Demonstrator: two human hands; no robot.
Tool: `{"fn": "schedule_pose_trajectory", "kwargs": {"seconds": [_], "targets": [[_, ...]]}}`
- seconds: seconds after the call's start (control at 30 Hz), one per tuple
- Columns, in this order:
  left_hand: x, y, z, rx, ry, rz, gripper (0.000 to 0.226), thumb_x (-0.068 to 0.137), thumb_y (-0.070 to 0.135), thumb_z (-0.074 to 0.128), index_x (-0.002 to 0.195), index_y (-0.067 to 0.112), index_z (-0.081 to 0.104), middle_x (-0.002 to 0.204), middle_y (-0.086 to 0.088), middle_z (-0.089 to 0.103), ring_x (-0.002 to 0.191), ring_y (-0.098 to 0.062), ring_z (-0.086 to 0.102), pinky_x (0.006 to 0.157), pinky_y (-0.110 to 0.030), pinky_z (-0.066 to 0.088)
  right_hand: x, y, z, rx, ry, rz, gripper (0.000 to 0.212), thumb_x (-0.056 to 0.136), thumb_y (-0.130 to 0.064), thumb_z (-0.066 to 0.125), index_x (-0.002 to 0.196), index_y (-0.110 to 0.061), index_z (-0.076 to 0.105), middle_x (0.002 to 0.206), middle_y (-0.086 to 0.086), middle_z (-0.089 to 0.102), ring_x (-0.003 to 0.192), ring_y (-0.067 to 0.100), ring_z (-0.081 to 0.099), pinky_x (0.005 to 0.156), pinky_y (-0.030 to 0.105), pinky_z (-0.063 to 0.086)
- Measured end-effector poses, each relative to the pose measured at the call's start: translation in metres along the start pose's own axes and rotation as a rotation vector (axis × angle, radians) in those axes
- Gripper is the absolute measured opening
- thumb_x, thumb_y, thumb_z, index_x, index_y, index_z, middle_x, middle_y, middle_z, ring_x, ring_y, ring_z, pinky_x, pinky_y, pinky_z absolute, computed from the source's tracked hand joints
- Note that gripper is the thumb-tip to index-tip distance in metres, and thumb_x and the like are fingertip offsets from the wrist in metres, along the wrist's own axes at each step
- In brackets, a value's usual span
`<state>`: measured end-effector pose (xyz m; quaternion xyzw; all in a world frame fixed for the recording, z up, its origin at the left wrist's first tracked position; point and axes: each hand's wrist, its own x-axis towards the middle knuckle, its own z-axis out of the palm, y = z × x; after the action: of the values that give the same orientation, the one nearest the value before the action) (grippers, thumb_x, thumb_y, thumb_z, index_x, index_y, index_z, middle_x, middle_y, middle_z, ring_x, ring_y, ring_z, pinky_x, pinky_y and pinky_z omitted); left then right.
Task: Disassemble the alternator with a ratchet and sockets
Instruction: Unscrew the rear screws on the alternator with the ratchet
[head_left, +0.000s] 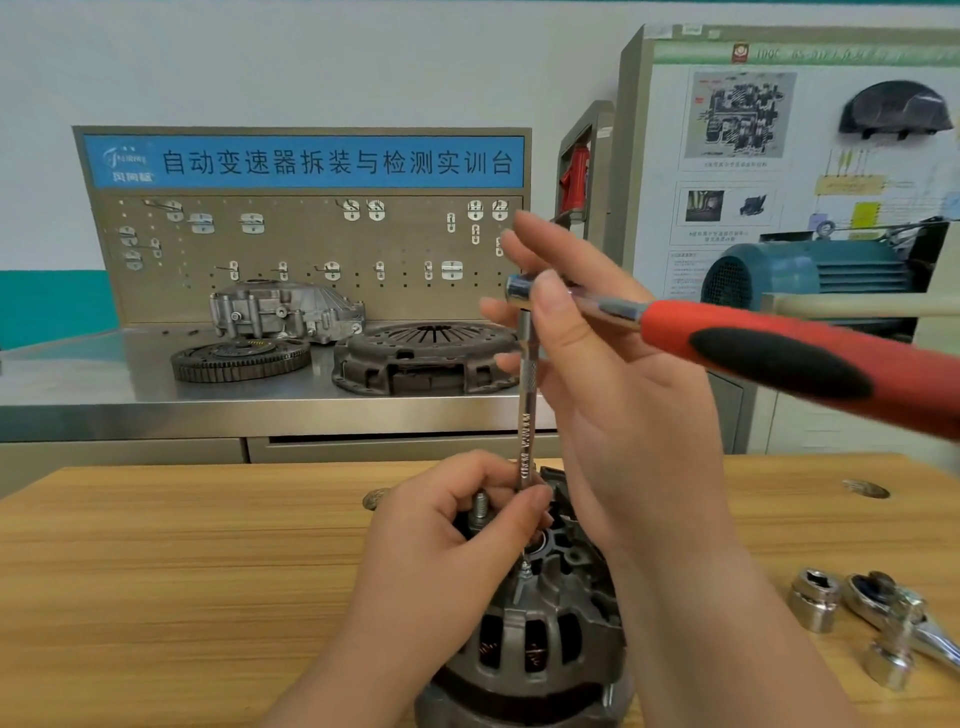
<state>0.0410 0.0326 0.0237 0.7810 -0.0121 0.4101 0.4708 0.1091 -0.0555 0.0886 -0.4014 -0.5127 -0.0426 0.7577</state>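
1. Head view: alternator (535, 629) stands on end on wooden table (156, 571), btm centre; vented housing w/ copper windings faces cam.
2. Red/black-handled ratchet (779, 358) is held above the alternator. Its handle runs out to the right; its head sits on top of extension bar (525, 405).
3. Extension bar is roughly upright, lower end down at alternator's top face. Seat on the fastener can't be confirmed, as fingers partly cover it.
4. Grip, left hand (457, 540): thumb + fingers curled, pinching lower end of extension bar just above alternator.
5. Grip, right hand (597, 353): thumb pressed over ratchet head, clamping it against the fingers; upper fingertips extended.
6. Table, right side: loose sockets (814, 597) and a second ratchet (904, 618) lie close together, well apart from alternator.
7. Steel bench (78, 395) behind carries flywheel (241, 358), clutch pressure plate (426, 358) and cast housing (285, 309); pegboard (306, 244) w/ hooks stands at its rear.
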Motion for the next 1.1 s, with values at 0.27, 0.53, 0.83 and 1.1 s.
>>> {"fn": "schedule_pose_trajectory", "kwargs": {"seconds": [0.27, 0.53, 0.83, 1.1], "targets": [[-0.001, -0.0009, -0.0001, 0.017, -0.011, 0.026, 0.006, 0.08, 0.035, 0.068, 0.084, 0.035, 0.072, 0.067, 0.004, 0.07, 0.062, -0.003, 0.064, 0.06, -0.013, 0.048, 0.0012, 0.0017, -0.0013, 0.191, 0.019, 0.253, 0.046, 0.085, -0.05, 0.044, 0.116, -0.021, 0.061, 0.104, 0.0, 0.075, 0.093, 0.022, 0.072, 0.075, 0.031, 0.055], [0.0004, 0.0016, 0.0014, 0.044, 0.023, 0.029, 0.01, 0.083, 0.021, 0.071, 0.078, 0.029, 0.071, 0.06, 0.011, 0.065, 0.053, 0.005, 0.055, 0.054, -0.005, 0.039, -0.0009, 0.0012, 0.0037, 0.127, -0.013, 0.084, 0.025, 0.092, -0.031, 0.051, 0.113, -0.036, 0.064, 0.124, -0.015, 0.066, 0.106, 0.016, 0.068, 0.088, 0.027, 0.053], [0.0001, 0.0017, 0.0012, 0.016, 0.032, 0.028, 0.013, 0.084, 0.024, 0.071, 0.072, 0.028, 0.072, 0.06, 0.008, 0.067, 0.051, 0.002, 0.055, 0.052, -0.009, 0.041, -0.001, 0.0, 0.0008, 0.016, 0.039, 0.041, 0.02, 0.094, -0.032, 0.053, 0.11, -0.031, 0.065, 0.104, -0.005, 0.072, 0.092, 0.014, 0.069, 0.079, 0.026, 0.053], [-0.0006, -0.0024, -0.0004, -0.025, -0.008, 0.045, 0.017, 0.075, 0.044, 0.061, 0.082, 0.034, 0.072, 0.064, 0.009, 0.068, 0.057, 0.003, 0.058, 0.057, -0.008, 0.043, -0.0005, 0.0014, 0.002, 0.22, -0.048, 0.221, 0.033, 0.091, -0.053, 0.043, 0.114, -0.037, 0.063, 0.113, -0.005, 0.073, 0.091, 0.02, 0.073, 0.079, 0.028, 0.051]]}}
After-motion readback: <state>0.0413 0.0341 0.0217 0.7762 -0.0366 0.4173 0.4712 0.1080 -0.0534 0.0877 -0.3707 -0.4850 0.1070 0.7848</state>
